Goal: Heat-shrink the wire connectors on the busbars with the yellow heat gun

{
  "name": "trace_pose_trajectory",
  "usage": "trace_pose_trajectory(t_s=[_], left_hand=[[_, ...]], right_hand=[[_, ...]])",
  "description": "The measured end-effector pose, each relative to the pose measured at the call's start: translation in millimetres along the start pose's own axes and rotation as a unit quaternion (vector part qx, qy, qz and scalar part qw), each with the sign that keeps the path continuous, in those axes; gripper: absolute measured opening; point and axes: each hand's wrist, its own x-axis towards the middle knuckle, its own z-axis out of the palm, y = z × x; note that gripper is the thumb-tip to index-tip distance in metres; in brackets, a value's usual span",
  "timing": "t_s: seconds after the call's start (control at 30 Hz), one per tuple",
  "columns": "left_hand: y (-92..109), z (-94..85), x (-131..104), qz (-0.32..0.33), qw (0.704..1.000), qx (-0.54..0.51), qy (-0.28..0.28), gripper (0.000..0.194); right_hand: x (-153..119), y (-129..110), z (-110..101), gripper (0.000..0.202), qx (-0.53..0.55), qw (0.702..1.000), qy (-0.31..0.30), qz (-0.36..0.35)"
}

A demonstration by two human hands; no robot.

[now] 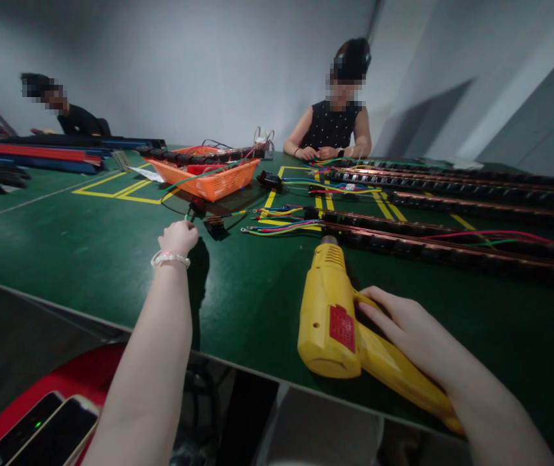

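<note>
My right hand [403, 323] is wrapped round the handle of a yellow heat gun [328, 317] with a red label. The gun's metal nozzle points away from me, close to the ends of long black bars with copper strips [384, 238]. Stretched forward on the left, my left hand [178, 238] is closed, with a short bit of green wire [188, 218] showing at its fingertips. A small dark part lies just beyond those fingers. Beside them on the table is a small black block [215, 227]. Coloured wires with metal lugs [281, 226] stick out from the bars' ends.
An orange basket [213, 184] holding bars and wires stands behind my left hand. More bars [452, 181] lie at the right, and red and blue strips [34, 155] at the far left. Two other people sit across the green table [87, 259]. Phones [56, 430] rest on a red stool.
</note>
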Motion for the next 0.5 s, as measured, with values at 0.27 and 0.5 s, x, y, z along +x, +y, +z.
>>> trace_pose_trajectory(t_s=[0.27,0.5], left_hand=[[1,6.6,3,0.004,0.997,-0.026,0.070,0.032],[16,-13.1,-7,0.201,0.891,-0.242,0.328,0.026]], right_hand=[[-2,0,1,0.024,0.003,1.000,0.012,-0.012],[-3,-4,1,0.023,0.003,1.000,0.002,0.009]])
